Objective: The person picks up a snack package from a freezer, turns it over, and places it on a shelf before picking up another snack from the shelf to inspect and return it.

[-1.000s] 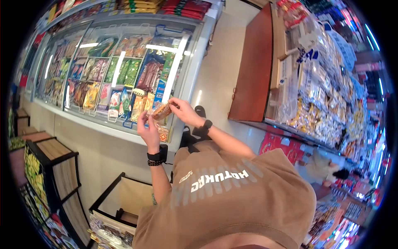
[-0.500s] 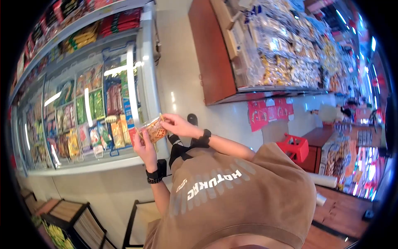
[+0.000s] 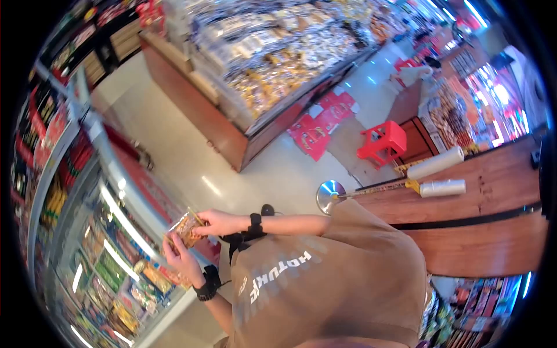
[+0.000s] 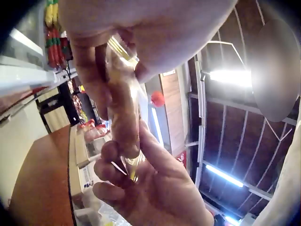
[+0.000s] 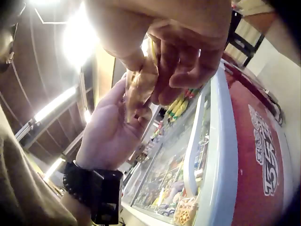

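A snack packet (image 3: 185,227) in a clear, shiny wrapper with brown contents is held between both hands in front of the body. The left hand (image 3: 182,258) pinches its near end between thumb and fingers, while the right hand (image 3: 219,223) grips the far end. Seen in the left wrist view, the packet (image 4: 124,113) looks long and rounded, its yellow-striped crimped end between the left hand's fingers. The right wrist view has the wrapper (image 5: 142,84) under the right hand (image 5: 171,44), with the left hand (image 5: 107,134) beneath.
A glass-topped freezer (image 3: 107,255) of packaged goods stands close on the left, a waffle-patterned packet (image 5: 186,211) at its corner. Ahead is a wooden display (image 3: 191,104) heaped with wrapped goods. A red stool (image 3: 386,142) and a wooden counter (image 3: 481,191) are to the right.
The body has turned to the right, away from the freezer, which now lies at lower left. Both hands have lifted the packet off the freezer's corner area and still hold it; the stool and counter came into view.
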Available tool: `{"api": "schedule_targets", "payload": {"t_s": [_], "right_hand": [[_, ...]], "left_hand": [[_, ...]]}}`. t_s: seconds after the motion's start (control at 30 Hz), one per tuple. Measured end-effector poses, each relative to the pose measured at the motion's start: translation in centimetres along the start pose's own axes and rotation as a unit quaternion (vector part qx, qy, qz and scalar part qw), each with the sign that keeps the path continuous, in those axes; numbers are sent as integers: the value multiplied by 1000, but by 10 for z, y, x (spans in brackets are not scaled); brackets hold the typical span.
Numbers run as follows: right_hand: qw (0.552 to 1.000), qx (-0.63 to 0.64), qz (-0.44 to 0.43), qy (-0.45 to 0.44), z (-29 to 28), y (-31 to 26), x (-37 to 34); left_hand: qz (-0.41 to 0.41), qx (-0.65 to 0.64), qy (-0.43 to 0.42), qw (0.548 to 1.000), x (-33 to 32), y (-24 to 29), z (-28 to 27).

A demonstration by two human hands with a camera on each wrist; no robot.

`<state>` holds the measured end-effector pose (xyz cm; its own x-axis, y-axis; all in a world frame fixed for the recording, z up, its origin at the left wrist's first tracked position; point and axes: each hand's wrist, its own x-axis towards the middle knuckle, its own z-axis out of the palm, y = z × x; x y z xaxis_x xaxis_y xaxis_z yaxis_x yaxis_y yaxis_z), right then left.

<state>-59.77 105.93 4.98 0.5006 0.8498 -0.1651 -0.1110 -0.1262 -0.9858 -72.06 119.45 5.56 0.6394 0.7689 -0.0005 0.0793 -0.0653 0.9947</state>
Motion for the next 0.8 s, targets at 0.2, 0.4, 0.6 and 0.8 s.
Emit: {"api": "schedule_targets", "payload": {"t_s": [0.2, 0.4, 0.6, 0.8], "right_hand": [[994, 14, -26, 106, -51, -4, -47], [980, 40, -52, 186, -100, 16, -98], [956, 53, -92, 274, -148, 23, -164], [912, 226, -89, 330, -188, 66, -197]], "left_hand": [[36, 5, -74, 997, -15, 24, 68], [70, 48, -158, 984, -37, 34, 138], [86, 15, -266, 960, -65, 35, 214], [82, 105, -371, 919, -92, 51, 277]]}}
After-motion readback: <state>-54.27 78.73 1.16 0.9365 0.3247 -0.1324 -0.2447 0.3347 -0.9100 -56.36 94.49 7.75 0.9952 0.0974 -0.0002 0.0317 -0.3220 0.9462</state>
